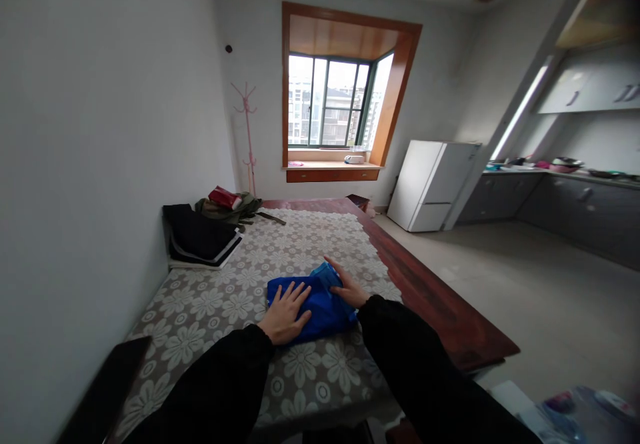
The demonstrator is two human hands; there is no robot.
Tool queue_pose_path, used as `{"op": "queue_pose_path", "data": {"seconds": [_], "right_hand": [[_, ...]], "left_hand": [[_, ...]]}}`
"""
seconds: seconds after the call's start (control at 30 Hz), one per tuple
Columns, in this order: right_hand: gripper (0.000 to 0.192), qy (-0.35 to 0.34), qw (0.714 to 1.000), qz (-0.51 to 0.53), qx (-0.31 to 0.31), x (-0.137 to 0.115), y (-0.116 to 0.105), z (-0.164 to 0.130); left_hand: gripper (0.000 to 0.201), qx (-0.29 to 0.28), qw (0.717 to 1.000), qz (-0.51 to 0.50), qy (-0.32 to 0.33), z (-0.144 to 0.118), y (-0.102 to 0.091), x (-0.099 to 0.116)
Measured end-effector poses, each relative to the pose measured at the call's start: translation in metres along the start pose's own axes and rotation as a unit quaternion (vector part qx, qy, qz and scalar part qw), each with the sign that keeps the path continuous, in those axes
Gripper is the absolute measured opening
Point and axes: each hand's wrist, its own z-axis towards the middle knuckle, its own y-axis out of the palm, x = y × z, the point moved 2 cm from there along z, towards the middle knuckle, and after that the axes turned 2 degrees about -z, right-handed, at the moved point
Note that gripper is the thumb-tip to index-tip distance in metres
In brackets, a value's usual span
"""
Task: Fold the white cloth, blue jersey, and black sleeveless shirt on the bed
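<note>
In the head view, a folded bright-blue cloth garment [315, 307] is seen lying on a floral lace tablecloth [210, 304] over a dark red wooden table [430, 297]. The left hand [286, 314] is pressed flat on the garment's near-left part, fingers spread — nothing is gripped. The right hand [349, 286] is laid open against its right edge, palm down. Behind, a stack of dark folded clothes [200, 236] is set near the wall.

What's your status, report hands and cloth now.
Left hand flat on blue cloth, open. Right hand pressing its right edge, open. Cloth folded on lace tablecloth. Dark folded pile far left, clear of hands.
</note>
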Motion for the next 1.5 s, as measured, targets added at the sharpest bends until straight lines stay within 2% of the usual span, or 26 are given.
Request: {"op": "queue_pose_path", "data": {"seconds": [0.13, 0.33, 0.47, 0.6, 0.7, 0.8, 0.87, 0.9, 1.0, 1.07, 1.17, 1.3, 1.5], "right_hand": [[0.061, 0.015, 0.998, -0.043, -0.039, 0.014, -0.005, -0.010], [0.087, 0.070, 0.995, -0.039, -0.051, 0.036, -0.011, -0.020], [0.091, 0.078, 0.992, -0.071, -0.070, 0.041, -0.015, -0.024], [0.091, 0.081, 0.986, -0.129, -0.062, 0.046, -0.020, -0.031], [0.091, 0.081, 0.976, -0.200, -0.041, 0.041, -0.028, -0.035], [0.077, 0.056, 0.954, -0.295, 0.022, 0.015, -0.028, -0.035], [0.061, 0.004, 0.941, -0.334, 0.047, -0.010, -0.018, -0.030], [0.054, -0.029, 0.938, -0.343, 0.036, -0.021, -0.008, -0.025], [0.047, -0.103, 0.928, -0.353, -0.055, -0.039, 0.027, -0.009], [0.052, -0.097, 0.922, -0.363, -0.090, -0.035, 0.046, 0.001], [0.061, -0.049, 0.922, -0.369, -0.104, -0.016, 0.061, 0.008], [0.065, -0.013, 0.923, -0.367, -0.116, 0.000, 0.063, 0.007], [0.067, -0.013, 0.922, -0.370, -0.114, -0.005, 0.063, 0.005]], "left_hand": [[0.079, -0.020, 0.998, 0.061, 0.010, 0.004, 0.006, -0.003], [0.081, -0.013, 0.998, 0.057, 0.022, 0.005, 0.009, -0.009], [0.083, 0.011, 0.998, 0.051, 0.028, 0.003, 0.008, -0.014], [0.085, 0.016, 0.998, 0.056, 0.027, 0.001, 0.009, -0.020], [0.086, 0.017, 0.997, 0.062, 0.031, 0.001, 0.010, -0.022], [0.084, 0.028, 0.997, 0.058, 0.035, 0.002, 0.009, -0.022], [0.079, 0.040, 0.997, 0.055, 0.037, 0.003, 0.009, -0.022], [0.077, 0.044, 0.997, 0.055, 0.037, 0.003, 0.008, -0.022], [0.078, 0.035, 0.997, 0.063, 0.032, 0.004, 0.010, -0.023], [0.079, 0.024, 0.996, 0.074, 0.032, 0.004, 0.011, -0.023], [0.080, 0.022, 0.995, 0.089, 0.040, 0.004, 0.013, -0.024], [0.081, 0.034, 0.993, 0.099, 0.056, 0.005, 0.016, -0.028], [0.079, 0.042, 0.991, 0.106, 0.068, 0.005, 0.019, -0.029]]}}
